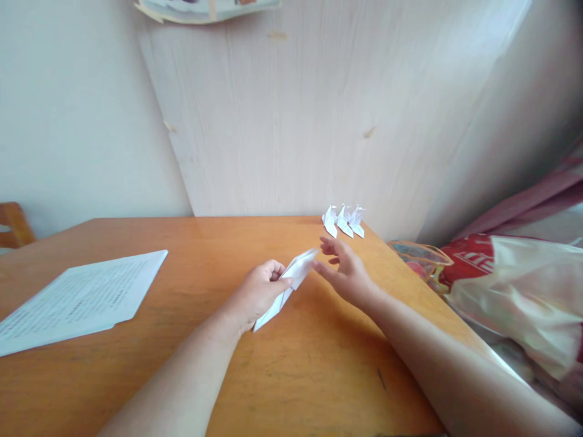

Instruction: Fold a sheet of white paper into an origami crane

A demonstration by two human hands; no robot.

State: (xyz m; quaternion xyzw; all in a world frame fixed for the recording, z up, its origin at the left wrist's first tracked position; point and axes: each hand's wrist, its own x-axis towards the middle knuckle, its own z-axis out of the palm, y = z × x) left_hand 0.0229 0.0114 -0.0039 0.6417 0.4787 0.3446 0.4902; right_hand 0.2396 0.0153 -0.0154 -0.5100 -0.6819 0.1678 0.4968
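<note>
My left hand [257, 290] is closed around a folded white paper [291, 280] held just above the orange wooden table [191, 243]. Its fingers curl over the paper's near edge. My right hand [344, 270] hovers right beside the paper's far tip with fingers spread and holds nothing. Three small folded white paper figures [344, 221] stand in a row at the table's far right corner, just beyond my right hand.
A stack of printed sheets [77, 300] lies on the table's left side. A pale wooden panel [296, 109] leans against the wall behind the table. Plastic bags [510, 285] sit off the table's right edge. A wooden chair part [13, 223] shows at far left.
</note>
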